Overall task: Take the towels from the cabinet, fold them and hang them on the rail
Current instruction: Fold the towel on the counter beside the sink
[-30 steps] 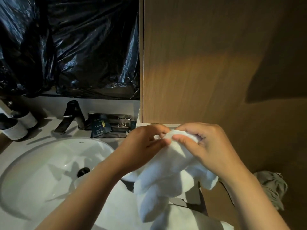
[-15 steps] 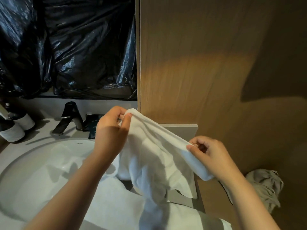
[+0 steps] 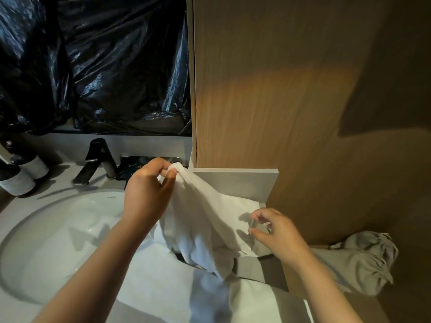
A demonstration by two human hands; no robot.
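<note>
- A white cloth [image 3: 163, 290] lies nearest me, draped over the front rim of the sink [image 3: 53, 231].
- My right hand [image 3: 278, 233] holds nothing. Its fingers are loosely curled, thumb and forefinger apart, just beside the right edge of the towel [image 3: 205, 220].
- A crumpled grey cloth [image 3: 363, 259] lies to the right, low against the wood.
- My left hand [image 3: 147, 194] pinches the towel's top corner between thumb and fingers. The towel hangs from this corner above the grey counter [image 3: 58, 185], its lower end on the white cloth.
- A dark tap [image 3: 98, 159] stands behind the sink, with dark packets [image 3: 130, 164] beside it.
- Two cups [image 3: 23, 180] stand at far left.
- A grey ledge [image 3: 233, 183] meets the wood panel [image 3: 279, 89].
- Black plastic sheeting [image 3: 105, 66] covers the back wall.
</note>
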